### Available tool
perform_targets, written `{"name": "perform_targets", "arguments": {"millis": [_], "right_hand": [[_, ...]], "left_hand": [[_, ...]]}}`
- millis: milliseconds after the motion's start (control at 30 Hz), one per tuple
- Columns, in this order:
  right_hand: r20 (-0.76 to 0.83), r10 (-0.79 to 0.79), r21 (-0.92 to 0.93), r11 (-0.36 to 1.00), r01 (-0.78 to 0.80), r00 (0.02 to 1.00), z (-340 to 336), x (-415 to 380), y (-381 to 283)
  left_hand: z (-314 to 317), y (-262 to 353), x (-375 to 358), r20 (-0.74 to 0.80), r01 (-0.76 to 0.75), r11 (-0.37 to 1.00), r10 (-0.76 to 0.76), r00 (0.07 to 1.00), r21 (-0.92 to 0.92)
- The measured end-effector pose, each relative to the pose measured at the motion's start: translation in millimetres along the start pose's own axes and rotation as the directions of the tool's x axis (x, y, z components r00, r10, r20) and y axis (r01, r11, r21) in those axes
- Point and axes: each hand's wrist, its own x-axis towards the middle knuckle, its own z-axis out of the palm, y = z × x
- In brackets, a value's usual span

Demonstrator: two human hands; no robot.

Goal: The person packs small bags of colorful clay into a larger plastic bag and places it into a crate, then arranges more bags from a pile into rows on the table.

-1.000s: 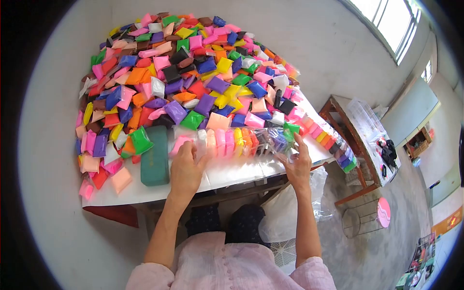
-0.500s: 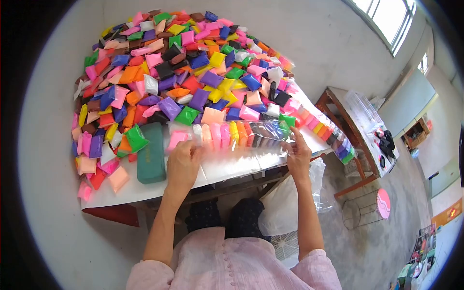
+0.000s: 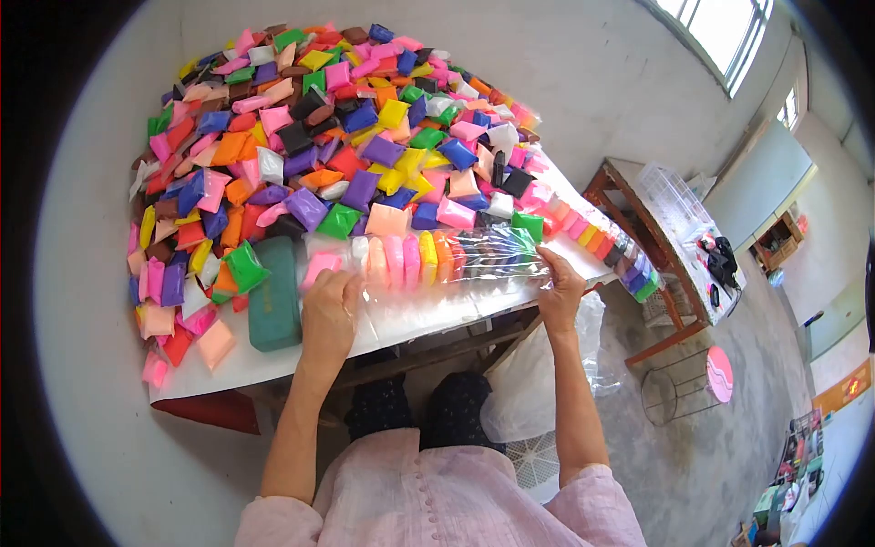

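A white strip of counter (image 3: 401, 314) runs along the near edge; a green case (image 3: 273, 308) bounds the left. Slightly beyond and between the closed left hand (image 3: 330, 310) and right hand (image 3: 560, 290), both pinching its film, lies a clear bag (image 3: 460, 255) of coloured packets. Heaped packets (image 3: 314, 146) reach toward the pale wall (image 3: 583, 100).

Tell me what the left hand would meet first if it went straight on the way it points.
Most likely the pink packet just beyond the left hand, to the right of the green box; the gap in depth is unclear.
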Motion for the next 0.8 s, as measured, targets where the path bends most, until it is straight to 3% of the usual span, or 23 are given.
{"name": "perform_targets", "arguments": {"millis": [167,267,467,567,667,800], "right_hand": [[-0.008,0.015,0.015,1.000,-0.014,1.000,2,-5,8],[0.112,0.217,0.045,0.974,-0.223,0.970,-6,-4,-8],[0.151,0.038,-0.210,0.978,-0.006,0.988,-8,-5,-23],[0.098,-0.025,-0.249,0.967,0.048,0.995,-3,-5,-15],[0.093,0.099,-0.201,0.976,-0.078,0.991,-4,-4,-17],[0.074,0.139,-0.169,0.978,-0.125,0.987,-4,1,-21]], "left_hand": [[0,2,-2,-0.015,-0.024,1.000,0.024,1.000,0.013],[1,6,-4,-0.025,-0.030,0.998,0.032,0.999,0.057],[-1,-3,-7,0.034,-0.063,0.998,0.063,0.997,0.009],[-4,-8,-8,0.057,-0.092,0.995,0.094,0.994,-0.038],[-9,-1,-5,0.071,-0.053,0.989,0.063,0.995,-0.141],[-10,2,-3,0.073,-0.023,0.979,0.038,0.997,-0.201]]}}
